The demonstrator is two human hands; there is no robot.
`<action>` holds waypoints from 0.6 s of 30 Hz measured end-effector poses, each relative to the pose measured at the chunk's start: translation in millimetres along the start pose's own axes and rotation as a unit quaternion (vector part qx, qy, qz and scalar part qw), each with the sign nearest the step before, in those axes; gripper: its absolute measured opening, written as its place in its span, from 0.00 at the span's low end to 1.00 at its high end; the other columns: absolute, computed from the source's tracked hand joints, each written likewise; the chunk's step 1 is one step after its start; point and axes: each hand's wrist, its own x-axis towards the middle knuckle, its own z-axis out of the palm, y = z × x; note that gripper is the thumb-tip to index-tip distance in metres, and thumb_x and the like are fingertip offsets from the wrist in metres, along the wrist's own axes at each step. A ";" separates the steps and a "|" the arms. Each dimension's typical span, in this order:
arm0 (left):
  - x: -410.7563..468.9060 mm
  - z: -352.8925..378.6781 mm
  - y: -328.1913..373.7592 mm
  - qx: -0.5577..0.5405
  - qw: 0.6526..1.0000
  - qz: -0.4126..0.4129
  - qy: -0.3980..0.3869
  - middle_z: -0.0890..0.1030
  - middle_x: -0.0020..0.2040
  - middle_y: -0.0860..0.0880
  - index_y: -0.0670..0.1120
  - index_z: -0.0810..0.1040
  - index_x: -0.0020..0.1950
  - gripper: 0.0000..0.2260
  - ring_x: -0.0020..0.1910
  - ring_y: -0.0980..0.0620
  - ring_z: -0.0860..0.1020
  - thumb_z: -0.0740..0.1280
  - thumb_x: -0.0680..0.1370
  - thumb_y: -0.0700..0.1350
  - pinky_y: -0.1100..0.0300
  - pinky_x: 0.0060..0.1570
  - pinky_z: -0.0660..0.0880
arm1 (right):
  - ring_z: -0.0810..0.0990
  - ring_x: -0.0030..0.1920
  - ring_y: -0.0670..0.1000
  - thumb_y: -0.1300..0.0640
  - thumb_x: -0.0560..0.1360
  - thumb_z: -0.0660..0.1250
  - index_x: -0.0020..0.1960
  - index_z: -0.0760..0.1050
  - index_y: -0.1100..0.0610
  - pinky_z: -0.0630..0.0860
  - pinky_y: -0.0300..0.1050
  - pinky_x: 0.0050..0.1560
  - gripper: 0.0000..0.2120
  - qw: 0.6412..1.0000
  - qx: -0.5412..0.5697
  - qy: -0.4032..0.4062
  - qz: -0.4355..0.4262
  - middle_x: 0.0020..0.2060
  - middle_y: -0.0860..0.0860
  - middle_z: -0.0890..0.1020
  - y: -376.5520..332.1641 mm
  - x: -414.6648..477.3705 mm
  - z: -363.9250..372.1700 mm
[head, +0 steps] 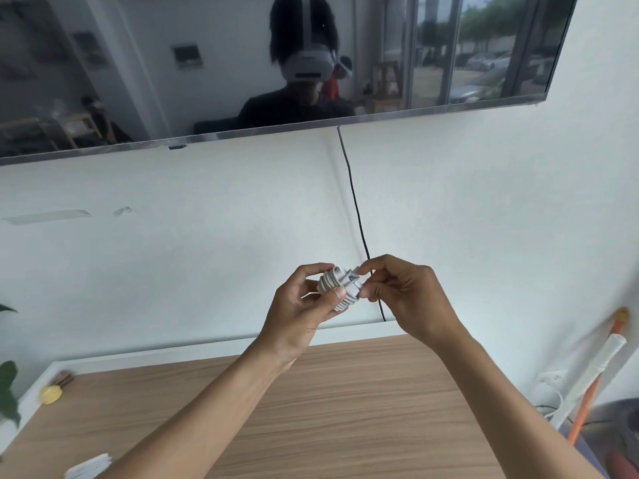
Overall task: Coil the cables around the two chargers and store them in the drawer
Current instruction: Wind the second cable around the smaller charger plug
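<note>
A white charger (pixel 340 286) with its white cable wound tightly around it is held up in front of the wall, above the back edge of the wooden cabinet top (pixel 345 402). My left hand (pixel 304 305) grips the coiled charger from the left, thumb across the coils. My right hand (pixel 397 292) pinches the cable's end at the charger's right side. No second charger and no drawer are in view.
A wall-mounted TV (pixel 276 63) hangs above, with a black cord (pixel 356 216) running down the wall behind my hands. A small yellow object (pixel 51 393) lies at the top's left, white papers (pixel 88 466) at the front left. A plant (pixel 8 392) and poles (pixel 594 371) flank the cabinet.
</note>
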 end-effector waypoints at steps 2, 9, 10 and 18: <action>0.0 -2.7 0.6 0.002 1.000 -0.012 -0.009 0.80 0.54 0.34 0.42 0.76 0.59 0.14 0.50 0.41 0.83 0.70 0.74 0.36 0.52 0.51 0.81 | 0.79 0.35 0.50 0.69 0.72 0.68 0.46 0.79 0.44 0.73 0.43 0.34 0.19 0.999 -0.030 -0.023 -0.011 0.33 0.46 0.83 -1.1 2.1 -2.0; -1.6 -5.1 5.1 -0.036 0.998 -0.041 -0.028 0.79 0.55 0.32 0.41 0.76 0.60 0.18 0.50 0.42 0.83 0.71 0.70 0.40 0.52 0.50 0.81 | 0.83 0.39 0.52 0.72 0.72 0.64 0.44 0.81 0.49 0.79 0.57 0.45 0.19 0.999 -0.021 -0.008 -0.037 0.35 0.47 0.85 2.0 0.9 0.2; -1.4 -6.5 6.7 -0.034 0.998 -0.042 -0.035 0.80 0.55 0.33 0.41 0.76 0.60 0.19 0.50 0.42 0.84 0.71 0.70 0.40 0.53 0.49 0.81 | 0.83 0.39 0.52 0.72 0.71 0.65 0.45 0.81 0.50 0.79 0.57 0.46 0.17 0.999 -0.012 -0.008 -0.038 0.35 0.48 0.85 1.6 0.6 0.6; 0.9 -15.3 8.5 -0.042 0.996 -0.055 -0.052 0.79 0.58 0.33 0.41 0.76 0.60 0.19 0.52 0.41 0.83 0.72 0.69 0.41 0.51 0.51 0.80 | 0.83 0.41 0.45 0.65 0.73 0.71 0.47 0.84 0.53 0.77 0.36 0.46 0.09 0.999 0.013 -0.037 -0.032 0.40 0.45 0.86 -0.8 2.2 0.3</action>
